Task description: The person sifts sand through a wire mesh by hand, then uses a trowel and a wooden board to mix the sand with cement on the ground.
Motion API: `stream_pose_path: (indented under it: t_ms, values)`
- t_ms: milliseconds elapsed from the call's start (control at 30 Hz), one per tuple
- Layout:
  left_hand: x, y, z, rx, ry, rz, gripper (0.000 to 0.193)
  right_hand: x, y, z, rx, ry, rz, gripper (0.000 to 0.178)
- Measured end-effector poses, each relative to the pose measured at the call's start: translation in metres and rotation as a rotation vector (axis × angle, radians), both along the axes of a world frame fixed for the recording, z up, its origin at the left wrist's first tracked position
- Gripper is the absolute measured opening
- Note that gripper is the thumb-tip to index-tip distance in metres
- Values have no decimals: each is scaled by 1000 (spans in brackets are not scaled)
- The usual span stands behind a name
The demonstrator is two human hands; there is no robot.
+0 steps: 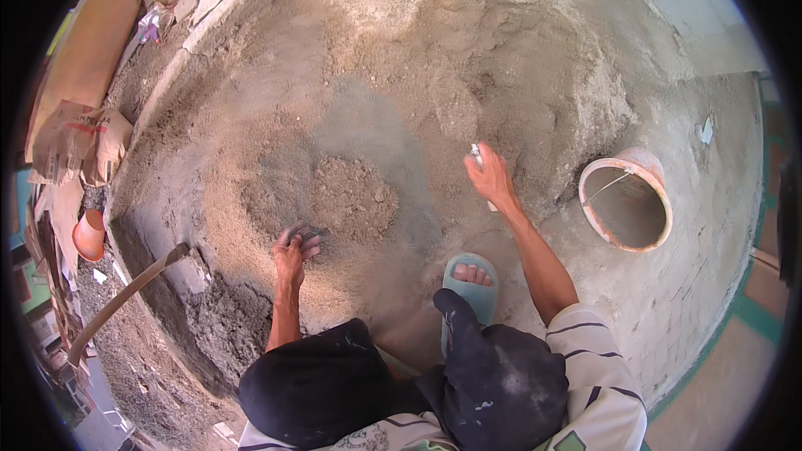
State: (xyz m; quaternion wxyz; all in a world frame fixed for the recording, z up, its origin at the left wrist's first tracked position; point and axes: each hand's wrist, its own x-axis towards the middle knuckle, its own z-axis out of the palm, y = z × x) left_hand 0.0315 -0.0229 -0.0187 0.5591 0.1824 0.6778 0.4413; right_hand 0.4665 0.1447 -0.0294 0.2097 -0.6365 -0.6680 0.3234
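I crouch over a broad heap of tan sand [242, 138] with a patch of grey powder [359, 121] across it. In its middle lies a small clumpy mound [355, 196]. At the near left edge of that mound, my left hand [292, 252] is open, its fingers apart and dusted grey. My right hand [494, 177], over the sand to the mound's right, is closed around a slim pale object [476, 153]. Only its ends show past the fist, so its kind is unclear.
Right of my right hand, a dirty bucket [650, 165] with a wire handle stands tilted. A curved wooden handle [125, 296] crosses the low edge at left. Beyond it are an orange pot [88, 234] and paper sacks [83, 138]. My sandalled foot [472, 276] is close in front.
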Motion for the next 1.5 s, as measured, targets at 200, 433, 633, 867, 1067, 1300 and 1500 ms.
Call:
stream_pose_path:
  t_ms: [200,433,633,867,1067,1300,1500]
  values:
    - [6,1,-9,-16,29,-1,34,-42,-41,29,-289,308,-130,26]
    - [-2,-3,-18,-32,13,34,30,-35,-94,36,-720,1015,-657,24]
    - [-2,-2,-15,-26,-8,-2,33,39,-169,144,-831,938,-884,24]
    - [-7,-5,-13,-17,-7,2,34,74,-158,49,-747,944,-1078,21]
    - [-4,-6,-17,-14,-74,8,34,59,-70,-37,-439,958,-1172,15]
    - [-3,-3,-12,5,-50,-7,34,63,-101,-46,-357,1057,-1071,16]
    - [-4,-6,-13,41,-26,-26,35,49,-109,-27,-347,1076,-980,15]
